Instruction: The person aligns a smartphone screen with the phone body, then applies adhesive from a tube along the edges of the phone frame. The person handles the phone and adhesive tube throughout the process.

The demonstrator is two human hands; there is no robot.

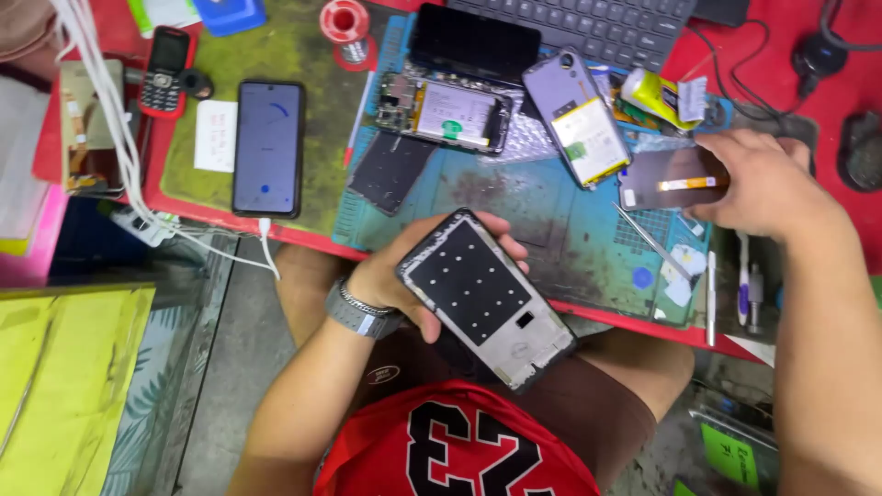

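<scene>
Currently the desk (808, 55) is red, with a blue-green mat (551, 220) over its middle, and you sit at its near edge. Largest item in hand: the phone frame (485, 296), held off the desk above your lap, inner face up, tilted. Your left hand (404, 280) has it; the fingers wrap round its upper end, thumb along the near side. Frame looks stripped: dark sheet with pale dots, no board or battery seen inside. So disassembly appears well along; refitting, if any, not begun, as far as I can judge.

Your right hand (763, 179) rests at the right of the mat, fingers curled down on a dark panel (666, 179) with an orange strip. Whether it grips or only presses, I cannot tell.

Around, in falling size: keyboard (588, 23) at the far edge; a lit phone (268, 147) on charge, left; an opened phone (446, 112) with board exposed; a back cover (579, 119) with a yellow-edged battery; a loose dark plate (390, 170); a small keypad phone (167, 69); a solder reel (345, 23); tweezers (648, 239) near your right hand.

Obstructions: clutter crowds the mat; white cables (119, 156) trail at left.
</scene>
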